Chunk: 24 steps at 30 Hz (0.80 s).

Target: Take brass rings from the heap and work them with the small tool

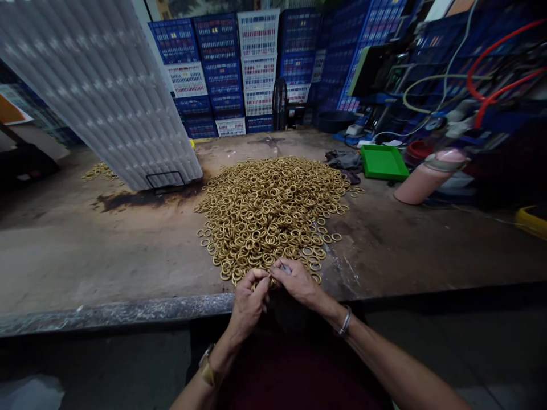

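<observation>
A broad heap of brass-coloured rings lies on the worktable, its near end reaching the front edge. My left hand is closed in a pinch over that near end, apparently on a single brass ring mostly covered by the fingers. Close against it, my right hand is also closed, thumb and forefinger together. A small greyish tool with a thin dark tip shows between the right fingers; its exact kind is too small to tell. The fingertips of both hands meet just above the rings.
A leaning stack of ribbed translucent trays stands left on the worktable. Toward the right are a green tray, dark cloth and a pink cylinder. Blue and white crates line the back; red hoses hang right.
</observation>
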### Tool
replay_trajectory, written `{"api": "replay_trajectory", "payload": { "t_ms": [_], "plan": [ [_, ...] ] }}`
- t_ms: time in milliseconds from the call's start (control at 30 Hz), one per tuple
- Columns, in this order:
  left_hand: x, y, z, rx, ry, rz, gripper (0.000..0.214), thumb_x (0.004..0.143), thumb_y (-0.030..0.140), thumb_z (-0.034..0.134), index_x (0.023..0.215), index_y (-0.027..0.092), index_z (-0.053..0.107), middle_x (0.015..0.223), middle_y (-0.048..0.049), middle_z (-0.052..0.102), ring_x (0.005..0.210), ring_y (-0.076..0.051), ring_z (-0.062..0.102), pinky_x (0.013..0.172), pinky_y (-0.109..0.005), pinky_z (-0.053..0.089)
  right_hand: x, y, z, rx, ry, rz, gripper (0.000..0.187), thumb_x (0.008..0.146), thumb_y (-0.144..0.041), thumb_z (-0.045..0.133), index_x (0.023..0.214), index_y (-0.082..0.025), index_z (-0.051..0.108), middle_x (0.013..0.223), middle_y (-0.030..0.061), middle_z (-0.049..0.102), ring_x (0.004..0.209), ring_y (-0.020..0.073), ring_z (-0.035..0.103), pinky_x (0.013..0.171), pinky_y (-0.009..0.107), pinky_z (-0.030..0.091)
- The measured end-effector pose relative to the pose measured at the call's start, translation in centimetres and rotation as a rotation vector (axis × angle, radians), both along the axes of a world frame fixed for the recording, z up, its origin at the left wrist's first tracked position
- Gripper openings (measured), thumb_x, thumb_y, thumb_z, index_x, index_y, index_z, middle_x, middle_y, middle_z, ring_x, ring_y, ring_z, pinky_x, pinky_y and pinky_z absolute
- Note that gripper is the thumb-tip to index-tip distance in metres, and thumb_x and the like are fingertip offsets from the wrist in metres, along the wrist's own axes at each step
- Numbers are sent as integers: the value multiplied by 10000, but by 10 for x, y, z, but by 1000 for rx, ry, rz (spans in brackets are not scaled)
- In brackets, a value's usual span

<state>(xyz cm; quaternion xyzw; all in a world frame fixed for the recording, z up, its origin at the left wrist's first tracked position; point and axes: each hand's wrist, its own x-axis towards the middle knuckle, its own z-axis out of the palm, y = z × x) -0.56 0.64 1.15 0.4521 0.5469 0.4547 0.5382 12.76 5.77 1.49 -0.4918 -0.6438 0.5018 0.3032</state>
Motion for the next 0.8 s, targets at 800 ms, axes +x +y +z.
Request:
{"api": "replay_trajectory", "payload": {
  "t_ms": [800],
  "plan": [
    [3, 0, -1, -28, -256, 6, 291, 801, 465, 501, 743, 180, 479, 512, 65, 458, 399, -49, 381, 382, -150, 324, 4, -14, -8, 435, -482, 134, 111, 732, -151, 441, 672, -185, 528, 562, -14, 527, 511, 100, 419, 510, 219, 227]
  ]
}}
